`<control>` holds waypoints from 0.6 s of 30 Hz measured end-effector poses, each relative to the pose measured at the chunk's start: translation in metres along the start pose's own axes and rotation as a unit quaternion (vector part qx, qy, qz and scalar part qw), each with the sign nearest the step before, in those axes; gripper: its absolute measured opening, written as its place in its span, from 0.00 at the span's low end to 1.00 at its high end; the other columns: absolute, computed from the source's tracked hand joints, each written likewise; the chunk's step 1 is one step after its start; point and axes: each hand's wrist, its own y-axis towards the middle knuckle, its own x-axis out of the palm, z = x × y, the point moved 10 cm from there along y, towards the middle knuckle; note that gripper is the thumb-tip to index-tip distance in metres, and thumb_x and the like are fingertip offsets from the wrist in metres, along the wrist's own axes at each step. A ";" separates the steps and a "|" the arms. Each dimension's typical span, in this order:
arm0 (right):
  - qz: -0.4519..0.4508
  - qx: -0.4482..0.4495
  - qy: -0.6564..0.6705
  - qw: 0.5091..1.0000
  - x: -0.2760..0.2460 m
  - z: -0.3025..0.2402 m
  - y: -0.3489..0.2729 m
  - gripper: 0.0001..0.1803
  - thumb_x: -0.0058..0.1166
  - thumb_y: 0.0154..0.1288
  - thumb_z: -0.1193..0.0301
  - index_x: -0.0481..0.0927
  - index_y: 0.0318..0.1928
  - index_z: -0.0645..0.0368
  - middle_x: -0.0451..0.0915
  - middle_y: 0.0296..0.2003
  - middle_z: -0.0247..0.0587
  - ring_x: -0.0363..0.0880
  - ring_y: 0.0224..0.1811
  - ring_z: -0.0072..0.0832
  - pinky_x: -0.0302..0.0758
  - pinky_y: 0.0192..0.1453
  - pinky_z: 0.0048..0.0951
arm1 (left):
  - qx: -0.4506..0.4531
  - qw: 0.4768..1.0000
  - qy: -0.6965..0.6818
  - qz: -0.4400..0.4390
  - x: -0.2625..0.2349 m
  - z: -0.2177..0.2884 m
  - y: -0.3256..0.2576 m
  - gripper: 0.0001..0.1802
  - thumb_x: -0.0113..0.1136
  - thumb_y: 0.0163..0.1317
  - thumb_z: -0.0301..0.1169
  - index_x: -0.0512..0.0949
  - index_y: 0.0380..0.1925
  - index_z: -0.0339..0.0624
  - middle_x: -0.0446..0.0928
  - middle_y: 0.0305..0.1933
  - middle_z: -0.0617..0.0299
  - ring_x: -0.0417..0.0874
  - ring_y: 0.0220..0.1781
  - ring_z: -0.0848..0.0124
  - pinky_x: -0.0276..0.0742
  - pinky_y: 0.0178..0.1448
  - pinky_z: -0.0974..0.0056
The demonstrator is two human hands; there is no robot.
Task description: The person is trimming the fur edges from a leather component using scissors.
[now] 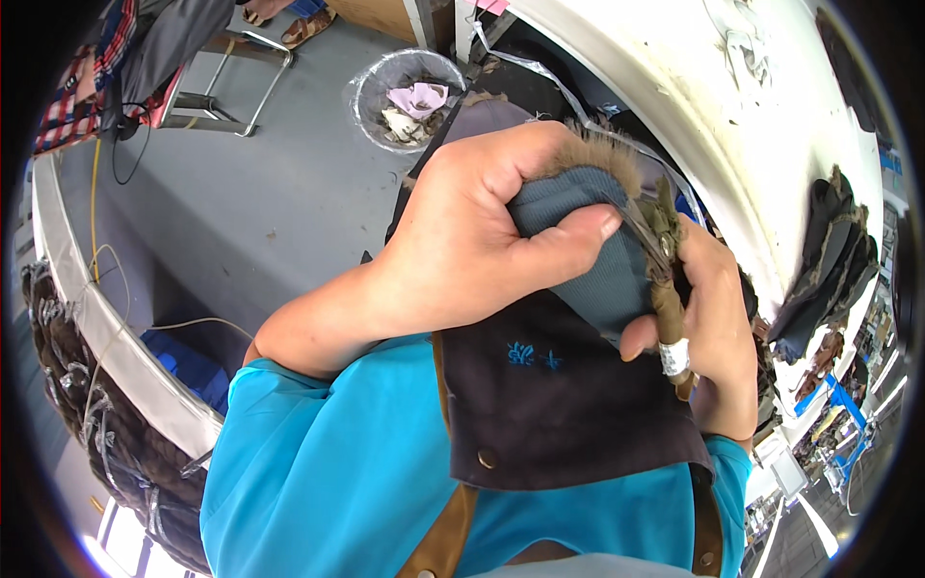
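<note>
My left hand (482, 231) grips a grey-blue knitted piece (597, 260) edged with brown fur (602, 154), thumb pressed across its front. My right hand (718, 328) is closed on a small pair of snips (665, 289) with a worn brown handle and a white taped band; the blades lie at the fur edge. A dark apron flap (559, 405) with small blue stitching hangs below the hands, over my turquoise shirt (328, 472).
A round bin (371, 82) with scraps stands on the grey floor. A white worktable (674, 87) curves along the right, dark fur-trimmed pieces (829, 260) piled on it. A metal stool frame (236, 87) and another person's checked clothing (87, 77) are top left. Dark bundles (116, 424) lie under a rail, left.
</note>
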 end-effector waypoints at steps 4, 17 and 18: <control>0.005 -0.007 0.040 0.999 0.000 0.003 0.006 0.38 0.75 0.22 0.71 0.75 0.44 0.62 0.72 0.26 0.41 0.66 0.24 0.33 0.66 0.30 0.28 | 0.008 1.000 0.018 0.024 -0.001 -0.003 0.003 0.09 0.57 0.53 0.18 0.75 0.37 0.32 0.77 0.32 0.65 0.73 0.35 0.82 0.70 0.39 0.74; -0.018 0.064 0.085 0.994 0.014 0.026 0.000 0.29 0.66 0.28 0.82 0.76 0.41 0.64 0.70 0.21 0.35 0.61 0.22 0.19 0.62 0.26 0.21 | 0.007 1.000 0.006 -0.008 0.000 -0.011 0.006 0.10 0.58 0.53 0.18 0.76 0.38 0.32 0.77 0.34 0.65 0.73 0.36 0.81 0.71 0.41 0.74; -0.027 0.073 0.077 0.994 0.015 0.028 -0.001 0.29 0.66 0.29 0.82 0.76 0.40 0.64 0.70 0.20 0.35 0.61 0.21 0.18 0.62 0.26 0.21 | 0.011 1.000 0.016 -0.016 0.001 -0.011 0.007 0.10 0.58 0.53 0.18 0.76 0.38 0.32 0.77 0.34 0.65 0.74 0.36 0.81 0.71 0.41 0.73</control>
